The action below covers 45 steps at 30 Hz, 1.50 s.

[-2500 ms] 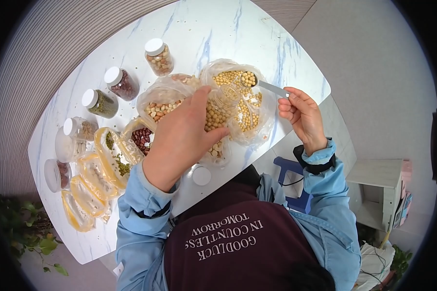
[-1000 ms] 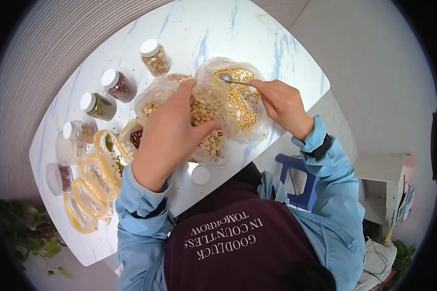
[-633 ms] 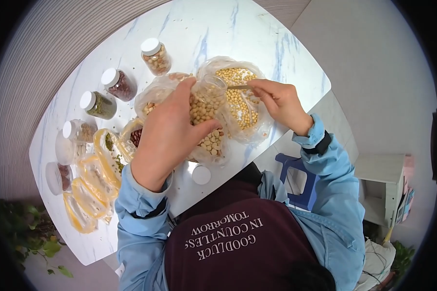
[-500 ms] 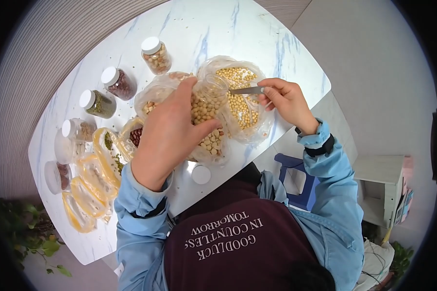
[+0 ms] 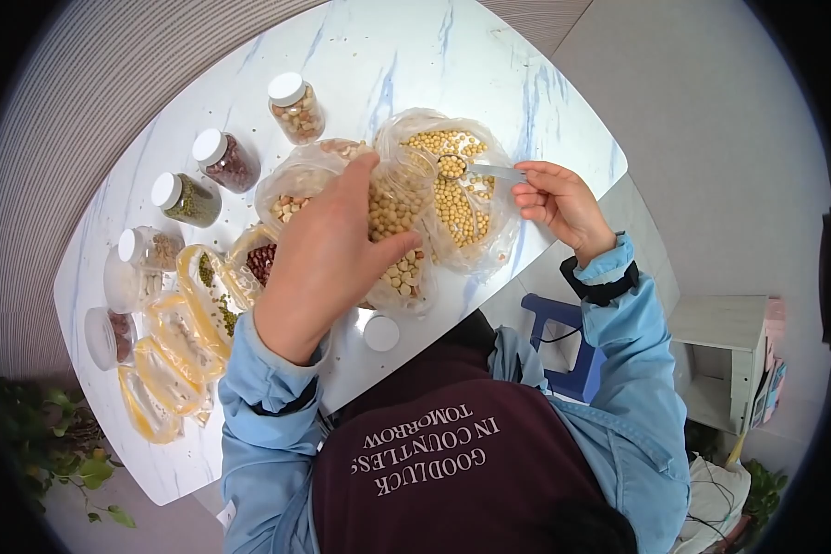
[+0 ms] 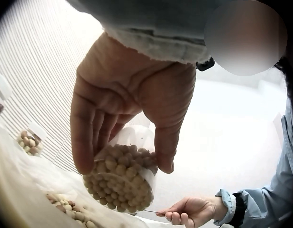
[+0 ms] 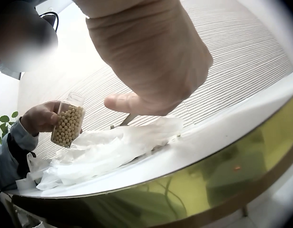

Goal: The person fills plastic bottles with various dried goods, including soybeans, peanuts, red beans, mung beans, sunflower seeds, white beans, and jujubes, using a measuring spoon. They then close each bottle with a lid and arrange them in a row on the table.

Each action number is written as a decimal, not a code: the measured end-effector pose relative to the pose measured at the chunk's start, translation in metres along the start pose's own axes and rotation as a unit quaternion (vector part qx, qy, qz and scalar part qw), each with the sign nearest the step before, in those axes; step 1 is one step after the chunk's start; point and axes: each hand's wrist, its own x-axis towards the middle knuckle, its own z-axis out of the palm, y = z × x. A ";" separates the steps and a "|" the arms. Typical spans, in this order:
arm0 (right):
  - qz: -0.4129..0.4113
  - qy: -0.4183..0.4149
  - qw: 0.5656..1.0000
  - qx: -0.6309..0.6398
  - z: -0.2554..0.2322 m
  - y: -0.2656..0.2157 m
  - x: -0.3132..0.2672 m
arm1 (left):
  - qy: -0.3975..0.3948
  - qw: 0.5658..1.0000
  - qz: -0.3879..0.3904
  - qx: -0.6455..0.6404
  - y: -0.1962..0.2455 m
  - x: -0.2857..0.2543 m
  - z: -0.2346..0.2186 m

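My left hand (image 5: 328,249) grips a clear jar (image 6: 122,178) partly filled with round yellow beans, thumb on one side and fingers on the other. The jar leans, its open mouth turned toward the spoon in the head view. Between thumb and fingers, my right hand (image 5: 568,208) pinches the handle of a metal spoon (image 5: 494,172). The spoon's bowl is heaped with yellow beans (image 5: 451,167) and is held over an opened plastic bag (image 5: 503,242) of the same beans, close to the jar's mouth. In the right wrist view, the right hand hides most of the spoon.
Another bag of mixed pale beans (image 5: 291,210) lies under the left hand. White-lidded jars of peanuts (image 5: 300,118), red beans (image 5: 231,166) and green beans (image 5: 194,203) line the far left. Yellow-edged pouches (image 5: 171,346) lie nearer. A loose white lid (image 5: 381,333) sits near the table edge.
The spoon went left to the jar's mouth and its bowl looked bare a second ago. Now it is slightly back to the right, full of beans. The left hand has barely moved.
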 end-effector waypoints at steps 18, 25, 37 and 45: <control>-0.190 -0.001 0.975 -0.118 0.047 -0.036 -0.053 | -0.032 0.999 0.012 -0.003 0.004 -0.003 0.009; -0.361 0.014 0.900 -0.243 0.063 -0.026 -0.073 | -0.042 0.999 -0.006 -0.020 0.006 -0.001 0.007; -0.632 0.068 0.600 -0.487 0.061 -0.027 -0.077 | -0.028 0.999 0.014 -0.035 0.003 -0.003 0.009; -0.544 0.051 0.632 -0.550 0.044 -0.003 -0.024 | 0.053 0.994 0.035 -0.087 0.000 -0.001 0.003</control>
